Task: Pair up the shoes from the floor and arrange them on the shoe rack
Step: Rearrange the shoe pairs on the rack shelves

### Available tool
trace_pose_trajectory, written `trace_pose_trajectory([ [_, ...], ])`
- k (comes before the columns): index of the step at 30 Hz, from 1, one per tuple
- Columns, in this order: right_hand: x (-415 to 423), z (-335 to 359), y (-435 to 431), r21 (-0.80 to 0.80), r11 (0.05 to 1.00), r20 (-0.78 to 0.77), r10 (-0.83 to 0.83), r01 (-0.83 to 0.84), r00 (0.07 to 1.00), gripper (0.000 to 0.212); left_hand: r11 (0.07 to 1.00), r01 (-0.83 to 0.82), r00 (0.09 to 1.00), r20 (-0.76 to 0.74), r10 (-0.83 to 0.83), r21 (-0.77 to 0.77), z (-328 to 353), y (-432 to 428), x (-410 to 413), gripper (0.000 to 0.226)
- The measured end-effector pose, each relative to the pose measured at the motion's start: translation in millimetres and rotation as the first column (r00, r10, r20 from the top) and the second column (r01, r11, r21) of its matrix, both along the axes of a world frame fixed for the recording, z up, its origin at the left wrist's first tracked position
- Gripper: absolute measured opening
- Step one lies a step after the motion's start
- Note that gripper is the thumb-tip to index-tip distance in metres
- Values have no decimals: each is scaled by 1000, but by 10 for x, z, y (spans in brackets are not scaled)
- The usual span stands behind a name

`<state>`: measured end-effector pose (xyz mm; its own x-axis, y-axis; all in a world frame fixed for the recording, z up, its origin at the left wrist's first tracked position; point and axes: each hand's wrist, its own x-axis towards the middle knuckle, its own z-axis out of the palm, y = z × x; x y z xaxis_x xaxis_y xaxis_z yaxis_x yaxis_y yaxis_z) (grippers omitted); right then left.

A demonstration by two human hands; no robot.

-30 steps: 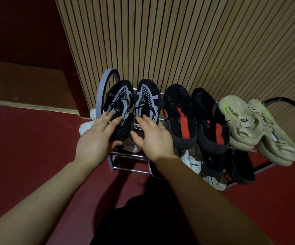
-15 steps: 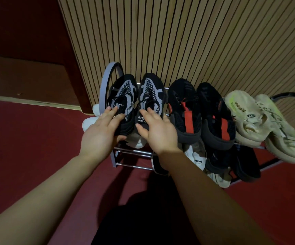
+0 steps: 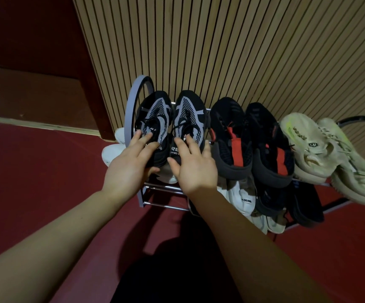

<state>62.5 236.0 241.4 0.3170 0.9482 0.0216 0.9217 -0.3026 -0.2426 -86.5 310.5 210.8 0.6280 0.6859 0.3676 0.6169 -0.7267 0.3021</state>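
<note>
A pair of black-and-grey mesh sneakers stands side by side at the left end of the shoe rack's [image 3: 131,106] top tier, toes toward the wall. My left hand [image 3: 129,167] lies on the left sneaker [image 3: 155,112], fingers spread over the laces, thumb by the heel. Flat on the right sneaker [image 3: 189,110] rests my right hand [image 3: 193,167], fingers apart. To the right on the same tier sit a black pair with red straps [image 3: 229,136] and a beige pair [image 3: 304,145].
The lower tier holds a white shoe [image 3: 242,197] and dark shoes [image 3: 306,204]. White shoes [image 3: 111,152] lie on the red floor just left of the rack. A slatted wooden wall [image 3: 221,51] stands right behind the rack.
Both hands have slid a little further up the grey-black sneakers toward the laces. The sneakers sit slightly deeper on the tier.
</note>
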Motion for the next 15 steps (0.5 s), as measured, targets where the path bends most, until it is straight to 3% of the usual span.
trace_pose_trajectory([
  [3, 32, -14, -33, 51, 996, 4, 72, -72, 997, 63, 1000, -15, 1000, 9, 15, 9, 5, -25, -4, 64],
  [6, 154, 39, -108, 3, 986, 106, 168, -170, 980, 73, 1000, -3, 1000, 16, 2, 12, 24, -31, -53, 70],
  [11, 323, 124, -150, -111, 989, 271, 126, -99, 954, 85, 996, -4, 996, 92, 13, -91, 105, -62, -27, 77],
  [15, 371, 212, -62, -198, 977, 226, 120, -75, 967, 82, 992, -97, 992, 69, 102, -77, 127, -8, 154, 79],
])
